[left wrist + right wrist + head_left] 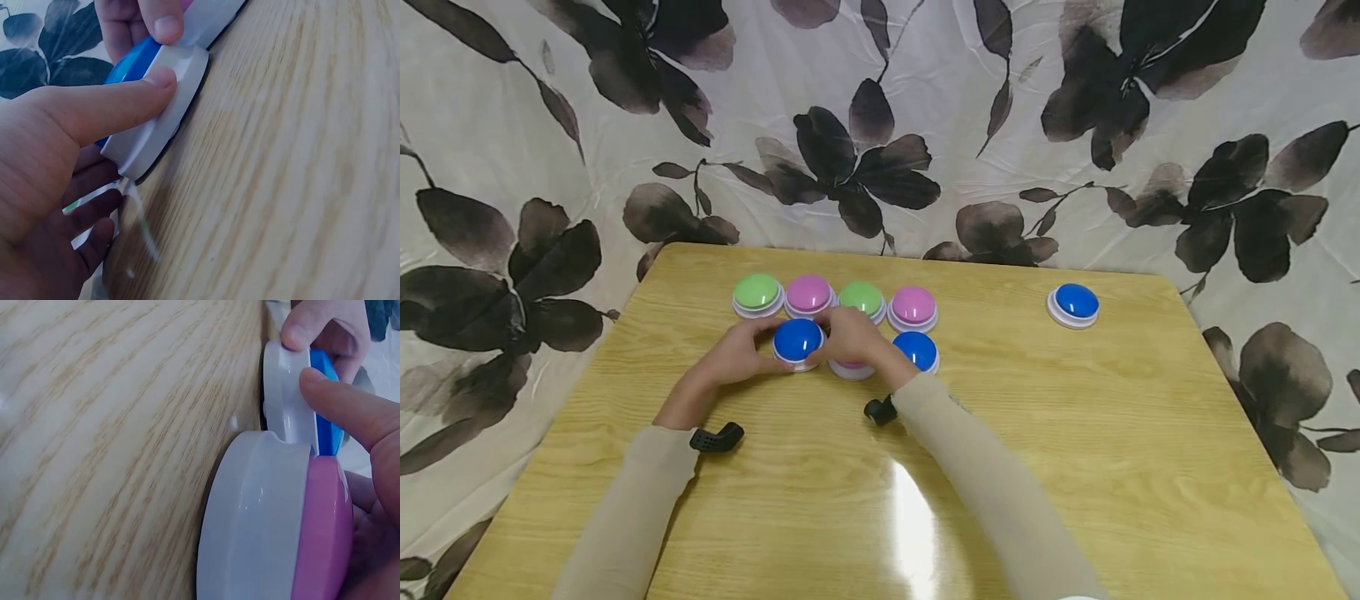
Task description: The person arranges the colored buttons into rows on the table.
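Observation:
A blue push button with a white base sits on the table between both hands. My left hand grips its left side, the thumb lying along the white base in the left wrist view. From the right, my right hand grips the same button, with its thumb against the base. Partly hidden under the right hand is a pink button, which sits right beside the blue one. Another blue button stands to the right, near the right wrist.
Behind the hands runs a row of buttons: green, pink, green and pink. A lone blue button stands far right. The wooden table meets a floral cloth at its back edge.

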Demonstrator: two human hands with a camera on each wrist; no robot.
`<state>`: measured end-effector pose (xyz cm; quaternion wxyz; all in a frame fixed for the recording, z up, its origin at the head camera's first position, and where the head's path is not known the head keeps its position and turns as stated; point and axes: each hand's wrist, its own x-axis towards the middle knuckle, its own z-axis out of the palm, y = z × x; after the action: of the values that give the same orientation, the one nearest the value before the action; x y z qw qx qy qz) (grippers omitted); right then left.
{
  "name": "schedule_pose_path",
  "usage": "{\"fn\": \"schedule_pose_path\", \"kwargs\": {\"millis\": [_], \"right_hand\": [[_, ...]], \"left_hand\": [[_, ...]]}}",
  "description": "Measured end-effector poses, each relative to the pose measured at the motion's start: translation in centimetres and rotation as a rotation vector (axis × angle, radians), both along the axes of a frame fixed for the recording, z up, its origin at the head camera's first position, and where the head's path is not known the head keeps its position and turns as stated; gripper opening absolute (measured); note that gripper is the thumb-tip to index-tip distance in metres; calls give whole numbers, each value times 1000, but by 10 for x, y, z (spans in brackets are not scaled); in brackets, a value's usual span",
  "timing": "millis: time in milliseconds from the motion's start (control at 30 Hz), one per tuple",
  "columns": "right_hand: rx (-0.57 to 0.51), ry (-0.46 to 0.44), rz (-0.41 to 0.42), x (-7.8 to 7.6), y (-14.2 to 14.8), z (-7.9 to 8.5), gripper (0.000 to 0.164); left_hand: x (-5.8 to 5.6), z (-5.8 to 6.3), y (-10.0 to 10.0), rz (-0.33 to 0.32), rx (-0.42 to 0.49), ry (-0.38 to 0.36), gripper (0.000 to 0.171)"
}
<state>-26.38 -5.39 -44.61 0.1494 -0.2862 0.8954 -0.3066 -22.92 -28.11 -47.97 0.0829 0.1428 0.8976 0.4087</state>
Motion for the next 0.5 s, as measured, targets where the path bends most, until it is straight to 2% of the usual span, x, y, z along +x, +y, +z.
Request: {"fn": "schedule_pose_path", "kwargs": {"millis": [133, 333, 500], "right_hand": [[28, -15, -16, 1, -2, 1, 66], [35, -4, -32, 2, -2, 1, 66], [30, 9, -30, 1, -2, -1, 67]], "left_hand": [[-1, 2, -1, -9, -4, -16, 77], [-1, 0, 0, -13, 5, 17, 72], [-1, 1, 0, -8, -8, 8, 72]]}}
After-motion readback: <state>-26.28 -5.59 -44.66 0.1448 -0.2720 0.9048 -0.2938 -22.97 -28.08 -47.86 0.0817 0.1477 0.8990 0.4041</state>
